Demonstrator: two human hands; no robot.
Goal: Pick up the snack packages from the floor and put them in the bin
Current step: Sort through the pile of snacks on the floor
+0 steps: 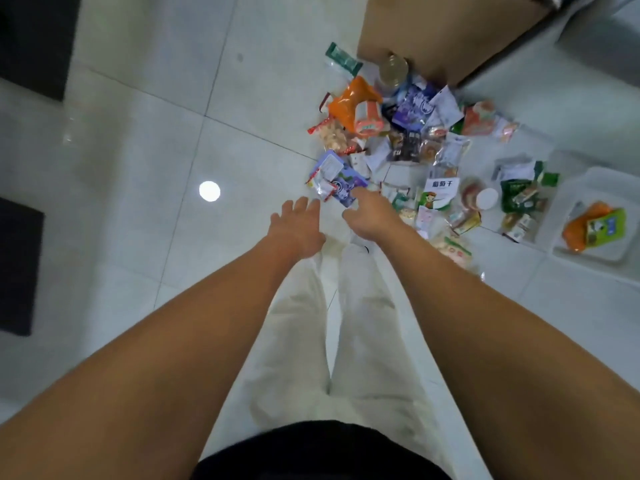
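Reaching toward purple snack packet (pixel 344 188) with left hand (pixel 298 230) fingers spread and right hand (pixel 370 216) fingers loosely apart (contact unclear).

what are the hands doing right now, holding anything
Left hand: open, fingers spread, holding nothing.
Right hand: open, reaching to the purple package, not gripping it.

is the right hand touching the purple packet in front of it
Cannot tell. In the head view the right hand has its fingertips overlapping the edge of the purple packet, but from above it may only be hovering.
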